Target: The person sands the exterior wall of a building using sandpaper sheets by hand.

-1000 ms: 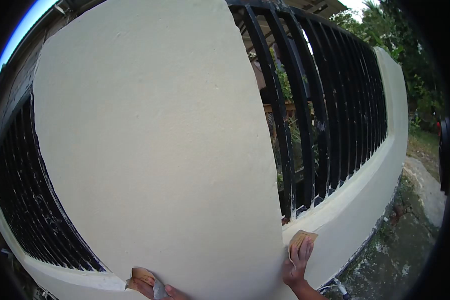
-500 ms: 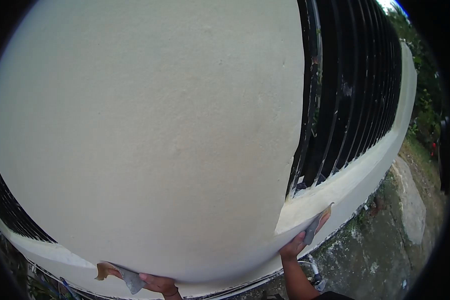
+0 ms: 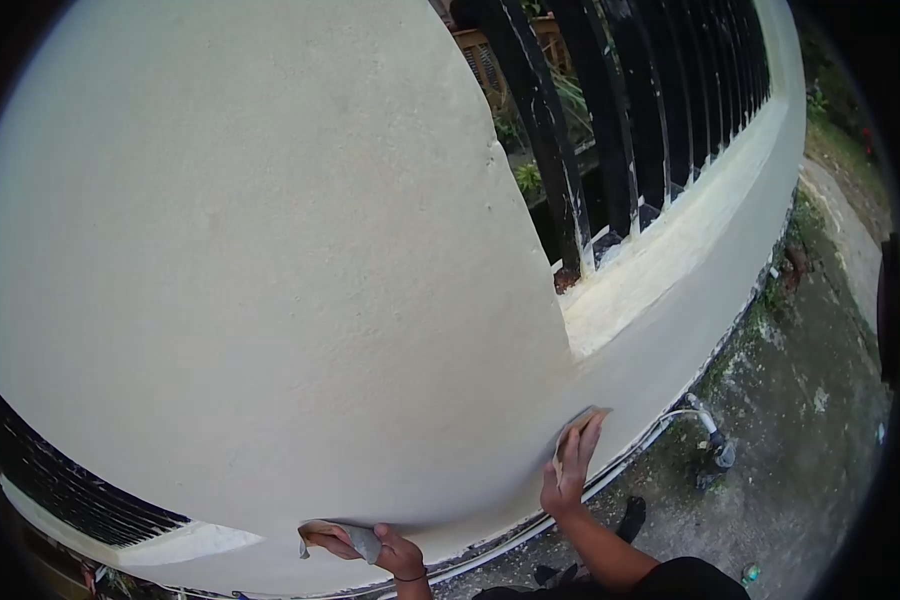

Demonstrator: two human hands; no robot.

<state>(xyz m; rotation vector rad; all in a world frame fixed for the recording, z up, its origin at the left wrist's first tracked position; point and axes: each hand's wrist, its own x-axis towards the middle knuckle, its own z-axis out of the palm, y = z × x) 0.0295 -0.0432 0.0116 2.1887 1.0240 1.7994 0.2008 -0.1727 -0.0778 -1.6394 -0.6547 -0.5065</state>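
My left hand [image 3: 398, 553] is low on the cream wall [image 3: 300, 300], closed on a bent sheet of sandpaper [image 3: 363, 541], grey on one face and brownish on the other. A dark band circles that wrist. Farther right, below the corner of the window ledge, my right hand [image 3: 567, 478] presses a second sheet of sandpaper [image 3: 588, 414] to the wall. Its fingers lie along the sheet, and part of the paper is hidden behind them.
Dark window bars [image 3: 625, 120] rise above the pale ledge [image 3: 620, 300] at right; more bars [image 3: 80, 490] are at lower left. Thin white pipes [image 3: 630, 458] run along the wall's foot to a pipe fitting [image 3: 710, 425]. Mossy concrete [image 3: 780, 440] lies at right.
The view has shifted and tilted, showing more ground. My hands appear closer together: the left farther right, the right farther left and off the ledge's edge. Both still hold sandpaper.
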